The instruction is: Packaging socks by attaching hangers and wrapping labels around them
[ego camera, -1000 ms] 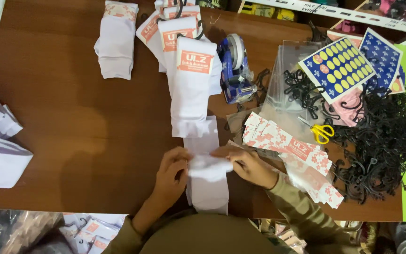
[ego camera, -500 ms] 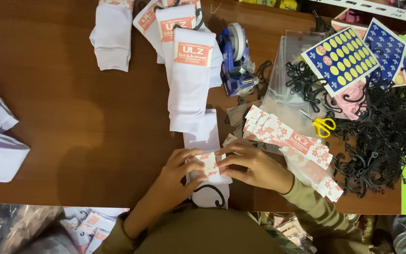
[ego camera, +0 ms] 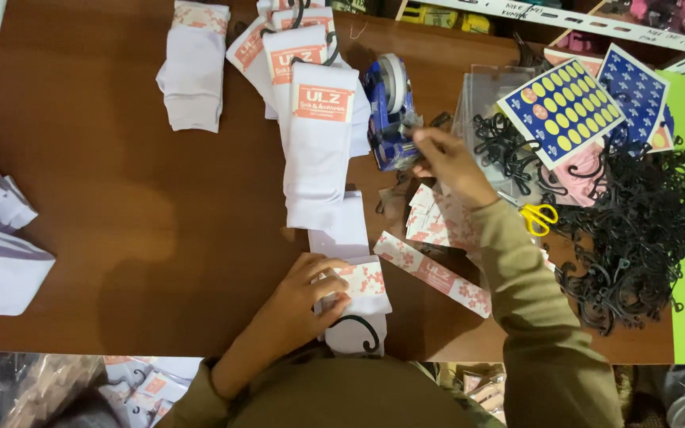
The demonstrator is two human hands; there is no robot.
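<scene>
My left hand point(ego camera: 299, 305) lies flat on the folded white sock pair point(ego camera: 350, 273) at the near edge of the brown worktop point(ego camera: 120, 198), fingers spread and pressing down the pink floral paper band point(ego camera: 362, 279) wrapped across its middle. The pair lies lengthwise, pointing away from me, and a black plastic hook point(ego camera: 362, 331) shows at its near end. My right hand point(ego camera: 445, 162) is stretched out to the blue tape dispenser point(ego camera: 390, 111) further back, fingers pinched together at the loose end of the tape by its front edge; they are nearly shut, though I cannot tell how much tape they hold.

Just beside the pair, to the right, a long loose band point(ego camera: 434, 273) in the same pink flower print lies slantwise, and a stack of more such bands point(ego camera: 434, 222) sits under my right forearm. Behind the pair, finished white socks point(ego camera: 319, 143) lie in an overlapping row, each with an orange-pink rectangular label near the top; another white bundle point(ego camera: 193, 67) lies apart to the left. On the right, a blue card with rows of yellow ovals point(ego camera: 564, 111) rests on clear plastic bags, a second blue card point(ego camera: 636, 91) behind it, beside a big heap of black hangers point(ego camera: 644, 230) and yellow-handled scissors point(ego camera: 539, 215)
</scene>
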